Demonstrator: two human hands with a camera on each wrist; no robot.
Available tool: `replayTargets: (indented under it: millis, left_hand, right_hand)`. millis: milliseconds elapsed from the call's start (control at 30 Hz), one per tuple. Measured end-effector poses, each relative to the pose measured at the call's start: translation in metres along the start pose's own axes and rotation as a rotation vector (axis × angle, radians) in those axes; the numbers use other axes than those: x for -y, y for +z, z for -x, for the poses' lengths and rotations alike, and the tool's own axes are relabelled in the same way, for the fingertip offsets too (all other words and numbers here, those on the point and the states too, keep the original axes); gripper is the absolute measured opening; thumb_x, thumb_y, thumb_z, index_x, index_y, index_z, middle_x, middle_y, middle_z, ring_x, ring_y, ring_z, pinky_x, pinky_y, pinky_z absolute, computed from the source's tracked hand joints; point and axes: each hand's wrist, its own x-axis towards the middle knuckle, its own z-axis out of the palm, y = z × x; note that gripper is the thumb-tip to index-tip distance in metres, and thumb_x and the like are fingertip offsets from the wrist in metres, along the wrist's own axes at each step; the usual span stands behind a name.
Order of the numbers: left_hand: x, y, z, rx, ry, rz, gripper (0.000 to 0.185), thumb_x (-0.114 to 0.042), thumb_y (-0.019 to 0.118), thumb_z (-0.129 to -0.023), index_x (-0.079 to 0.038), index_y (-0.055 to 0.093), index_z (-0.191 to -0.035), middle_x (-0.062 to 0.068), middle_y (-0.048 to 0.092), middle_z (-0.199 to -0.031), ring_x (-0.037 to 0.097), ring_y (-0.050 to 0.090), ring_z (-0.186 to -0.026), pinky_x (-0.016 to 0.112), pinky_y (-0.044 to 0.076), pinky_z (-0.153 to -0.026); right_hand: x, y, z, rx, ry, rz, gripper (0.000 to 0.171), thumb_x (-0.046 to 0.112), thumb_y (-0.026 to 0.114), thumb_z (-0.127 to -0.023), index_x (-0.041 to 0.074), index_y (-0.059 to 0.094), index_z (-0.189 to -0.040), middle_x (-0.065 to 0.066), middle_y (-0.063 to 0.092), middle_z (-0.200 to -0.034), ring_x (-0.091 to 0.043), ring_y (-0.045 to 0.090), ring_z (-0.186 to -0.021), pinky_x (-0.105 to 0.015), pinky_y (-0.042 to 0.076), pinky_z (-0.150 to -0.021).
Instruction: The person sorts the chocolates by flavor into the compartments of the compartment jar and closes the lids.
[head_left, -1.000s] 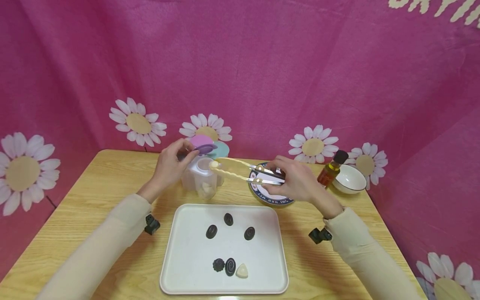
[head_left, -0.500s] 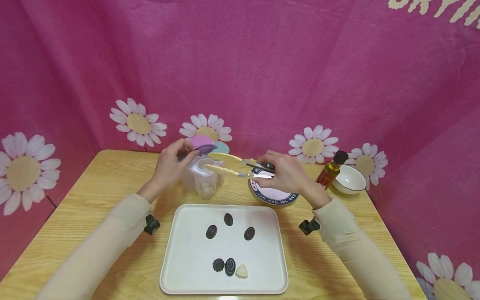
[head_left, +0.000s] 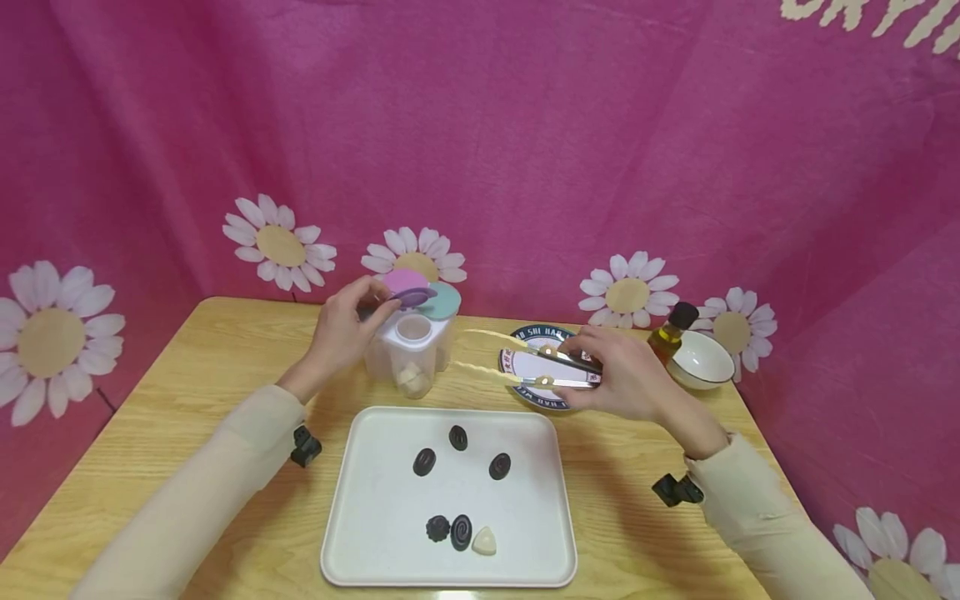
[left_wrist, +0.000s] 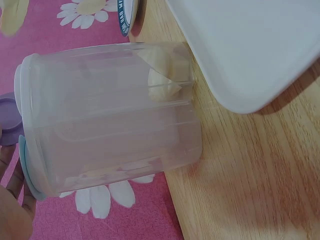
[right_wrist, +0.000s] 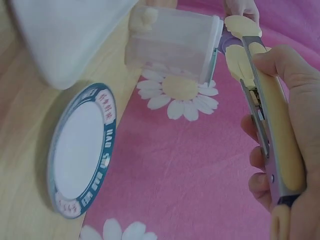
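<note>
My left hand point(head_left: 347, 329) pinches a raised purple flip lid point(head_left: 412, 298) on a clear compartmented canister point(head_left: 423, 358). Below that lid a round opening shows. Pale candy-like pieces point(left_wrist: 162, 85) lie at the bottom of one compartment. My right hand point(head_left: 630, 379) grips a pair of tongs point(head_left: 558, 368), held to the right of the canister above a plate. The tongs' cream tips are spread apart with nothing between them. In the right wrist view the thumb lies along the tongs' handle point(right_wrist: 282, 135) and the fingers curl round its other side.
A white tray point(head_left: 360, 508) in front holds several dark molded pieces and one cream triangular piece point(head_left: 484, 542). A blue-rimmed plate point(right_wrist: 103, 150) stands right of the canister. Farther right are a bottle point(head_left: 666, 337) and a white bowl point(head_left: 701, 367). A pink flowered cloth hangs behind.
The pale piece held in the tongs over the opening has left their tips. The tongs reached over the canister, then drew back right. The left hand stays on the lid.
</note>
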Motion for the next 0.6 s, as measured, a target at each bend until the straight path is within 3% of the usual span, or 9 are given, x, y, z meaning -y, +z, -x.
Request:
replayTargets:
  millis: [167,600]
  left_hand:
    - [0.0,0.001,-0.001,-0.006,0.008,0.001,0.019,-0.014,0.073,-0.1,-0.005,0.065,-0.114,0.017,0.073,-0.112,0.032,0.068,-0.105,0.049,0.059,-0.098]
    - [-0.002,0.0,0.0,0.006,0.005,-0.003,0.02,-0.014,0.073,-0.1,-0.005,0.065,-0.116,0.016,0.072,-0.113,0.032,0.067,-0.104,0.049,0.06,-0.099]
  right_hand:
    - [-0.002,-0.003,0.03,-0.002,0.008,0.007,0.049,0.038,0.091,-0.074,0.014,0.076,-0.114,0.005,0.069,-0.096,-0.003,0.049,-0.069,-0.019,0.037,-0.058]
    - [0.012,0.003,0.111,-0.057,-0.032,0.037,0.048,0.036,0.095,-0.06,0.027,0.073,-0.102,0.024,0.057,-0.085,0.009,0.046,-0.071,-0.016,0.042,-0.059]
